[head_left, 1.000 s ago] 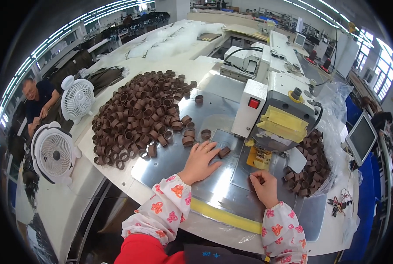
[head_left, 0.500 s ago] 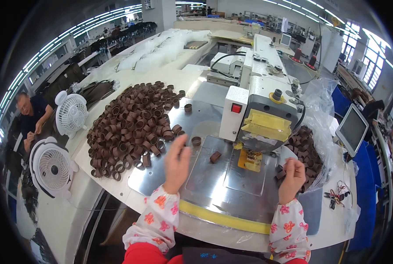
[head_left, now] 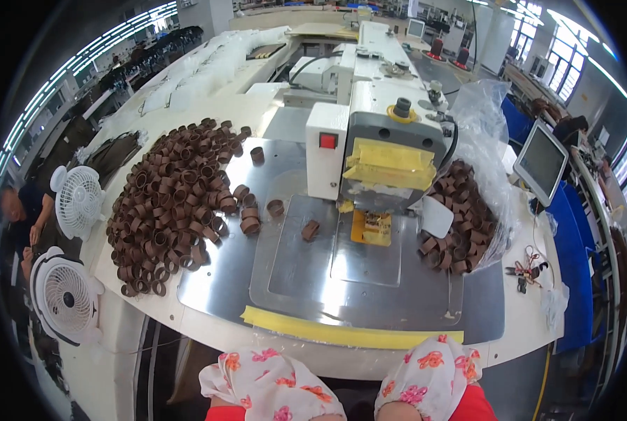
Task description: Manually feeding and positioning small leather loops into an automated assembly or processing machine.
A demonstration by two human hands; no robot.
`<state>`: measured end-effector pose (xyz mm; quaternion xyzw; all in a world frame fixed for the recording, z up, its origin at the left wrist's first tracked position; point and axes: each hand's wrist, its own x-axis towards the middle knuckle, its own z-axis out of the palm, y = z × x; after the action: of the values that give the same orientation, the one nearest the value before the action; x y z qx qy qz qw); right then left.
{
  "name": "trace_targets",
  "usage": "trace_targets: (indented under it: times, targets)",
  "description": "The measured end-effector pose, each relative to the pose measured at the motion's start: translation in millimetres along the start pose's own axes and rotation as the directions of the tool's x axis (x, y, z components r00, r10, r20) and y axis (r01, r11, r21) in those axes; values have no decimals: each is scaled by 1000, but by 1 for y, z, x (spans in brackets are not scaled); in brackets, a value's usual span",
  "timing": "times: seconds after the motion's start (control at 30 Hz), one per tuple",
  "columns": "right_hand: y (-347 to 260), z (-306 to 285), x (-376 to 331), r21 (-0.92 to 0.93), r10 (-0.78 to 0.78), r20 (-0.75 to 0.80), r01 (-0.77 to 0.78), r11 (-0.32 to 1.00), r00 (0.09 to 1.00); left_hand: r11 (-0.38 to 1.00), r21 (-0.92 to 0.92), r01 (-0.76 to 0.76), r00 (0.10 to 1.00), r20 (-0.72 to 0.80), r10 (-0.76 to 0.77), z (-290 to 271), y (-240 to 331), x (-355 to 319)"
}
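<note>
Neither of my hands shows; only my floral left sleeve [head_left: 271,386] and right sleeve [head_left: 429,379] reach in at the lower edge. Ahead stands a white and grey sewing machine [head_left: 390,140] with a yellow clamp [head_left: 372,228] under its head, on a steel plate [head_left: 369,288]. One brown loop [head_left: 311,229] lies alone on the plate, left of the clamp. A big heap of brown loops [head_left: 173,196] covers the table's left side. A smaller heap [head_left: 461,217] sits in a clear plastic bag to the right of the machine.
Two small white fans [head_left: 78,200] [head_left: 64,298] stand off the table's left edge, with a person [head_left: 19,210] beyond them. A small screen [head_left: 541,161] stands at right, small tools [head_left: 527,270] below it. A yellow tape strip [head_left: 341,333] runs along the plate's front.
Both my hands drew back from the plate toward my body and left the view. The single brown loop stays on the plate.
</note>
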<state>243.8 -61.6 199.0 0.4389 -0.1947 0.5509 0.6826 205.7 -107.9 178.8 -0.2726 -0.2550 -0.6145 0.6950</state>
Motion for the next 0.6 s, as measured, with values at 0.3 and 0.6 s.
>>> trace_targets:
  times: [0.3, 0.6]
  targets:
    - [10, 12, 2, -46, -36, -51, 34, 998, 998, 178, 972, -155, 988, 152, 29, -21, 31, -17]
    - [14, 7, 6, -36, -153, 32, 154, 987, 988, -723, 621, -302, 949, 267, -166, -42, 44, -29]
